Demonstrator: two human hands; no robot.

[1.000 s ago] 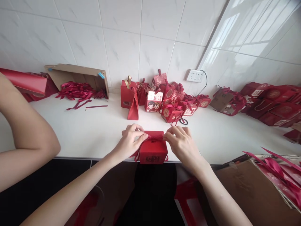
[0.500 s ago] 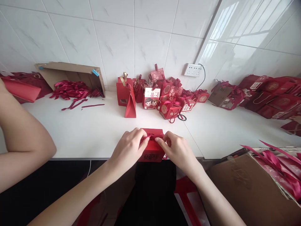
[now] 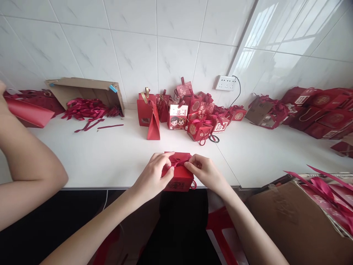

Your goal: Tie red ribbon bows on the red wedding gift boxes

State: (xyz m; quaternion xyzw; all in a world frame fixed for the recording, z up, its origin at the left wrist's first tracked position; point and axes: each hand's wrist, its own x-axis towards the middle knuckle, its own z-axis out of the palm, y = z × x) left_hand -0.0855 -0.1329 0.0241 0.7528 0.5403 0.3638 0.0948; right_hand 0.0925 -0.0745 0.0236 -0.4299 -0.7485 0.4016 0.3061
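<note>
A small red gift box point(image 3: 178, 178) stands at the table's front edge, a cord handle hanging at its right side. Across its top lies a dark red ribbon bow point(image 3: 180, 160). My left hand point(image 3: 157, 171) pinches the bow's left part between thumb and fingers, the index finger reaching over the box top. On the right side, my right hand point(image 3: 202, 168) pinches the bow's other loop. The knot shows between both hands.
Several red gift boxes point(image 3: 200, 130) stand behind on the white table point(image 3: 110, 154). A tipped cardboard box point(image 3: 82, 84) holds ribbons at the left. Another person's arm point(image 3: 33, 165) rests at far left. A large carton point(image 3: 292, 217) stands at right; red boxes point(image 3: 325, 117) are stacked behind it.
My hands have shifted slightly apart, and more of the bow shows between them. My left index finger has stretched out over the box top. The view has moved a little.
</note>
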